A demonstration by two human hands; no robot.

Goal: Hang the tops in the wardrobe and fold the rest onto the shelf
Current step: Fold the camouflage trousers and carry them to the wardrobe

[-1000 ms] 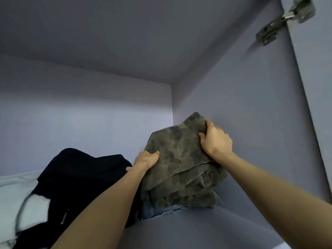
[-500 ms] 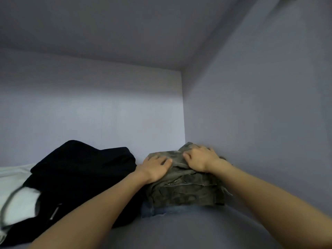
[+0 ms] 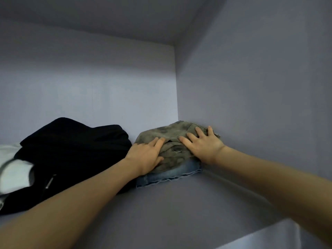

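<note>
A folded camouflage-green garment [image 3: 168, 135] lies in the back right corner of the wardrobe shelf [image 3: 179, 209], on top of a folded blue denim piece [image 3: 170, 174]. My left hand [image 3: 145, 155] rests flat on the garment's left side, fingers spread. On its right side my right hand [image 3: 203, 144] presses down the same way, palm flat. Neither hand grips the cloth.
A black garment [image 3: 71, 153] is heaped on the shelf to the left, touching the folded stack. A white garment [image 3: 14, 173] lies at the far left. The side wall [image 3: 260, 105] stands close on the right, the back wall [image 3: 89, 90] behind.
The camouflage garment was held tilted up against the side wall; it now lies flat on the denim. Both hands went from gripping its edges to pressing on top.
</note>
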